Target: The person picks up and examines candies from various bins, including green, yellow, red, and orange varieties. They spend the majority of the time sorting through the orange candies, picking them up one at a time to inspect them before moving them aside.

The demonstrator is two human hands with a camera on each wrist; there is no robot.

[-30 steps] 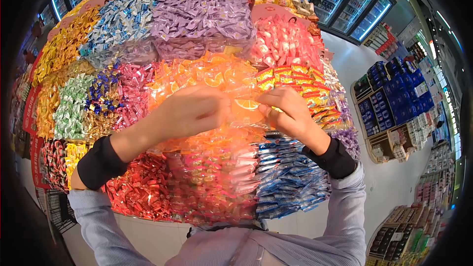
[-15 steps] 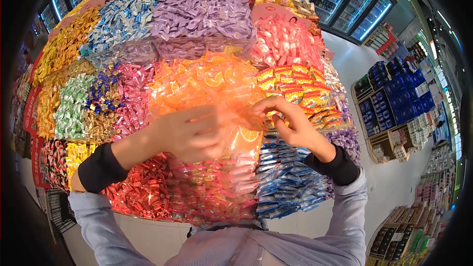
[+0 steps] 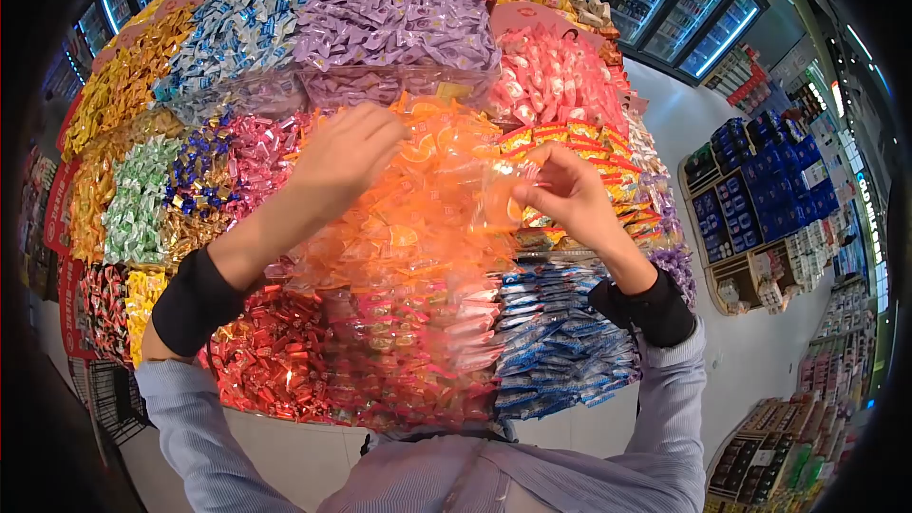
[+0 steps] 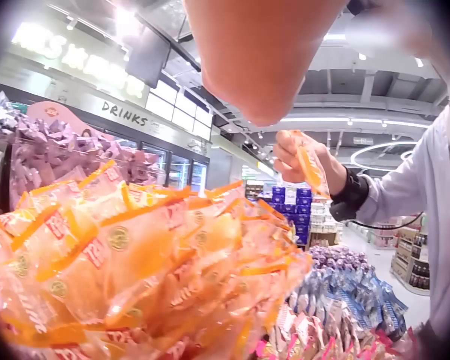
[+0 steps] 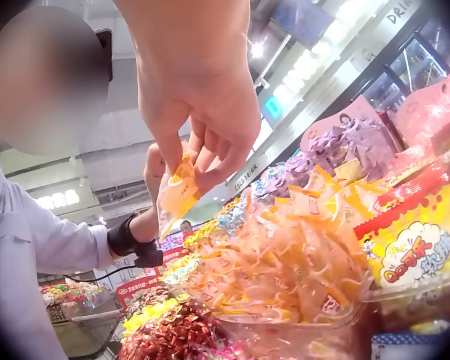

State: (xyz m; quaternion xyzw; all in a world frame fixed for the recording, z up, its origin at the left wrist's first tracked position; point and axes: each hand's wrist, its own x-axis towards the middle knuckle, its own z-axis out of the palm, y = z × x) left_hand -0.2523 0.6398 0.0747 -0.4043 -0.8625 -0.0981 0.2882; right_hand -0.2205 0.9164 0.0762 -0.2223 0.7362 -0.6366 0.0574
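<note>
In the head view the right hand [image 3: 568, 198] pinches one orange-and-clear candy packet [image 3: 498, 201] between thumb and fingers, above the heap's right edge. The right wrist view shows this packet [image 5: 178, 196] hanging from the fingertips of the right hand [image 5: 199, 112]. The left hand [image 3: 347, 157] is over the upper left part of the orange packet heap [image 3: 408, 204], fingers bent slightly; whether it touches a packet cannot be told. In the left wrist view the heap [image 4: 150, 262] lies below the left hand [image 4: 262, 60].
Around the heap are purple candies [image 3: 394, 19], pink ones [image 3: 556, 76], yellow-red packets [image 3: 598, 171], blue packets [image 3: 560, 342] and red candies [image 3: 275, 351]. Blue boxes [image 3: 788, 176] stand on a display at the right, with drink fridges [image 3: 679, 14] behind.
My left hand has moved up and left, away from the right hand, onto the upper part of the heap. The right hand has shifted slightly up and right, holding a packet.
</note>
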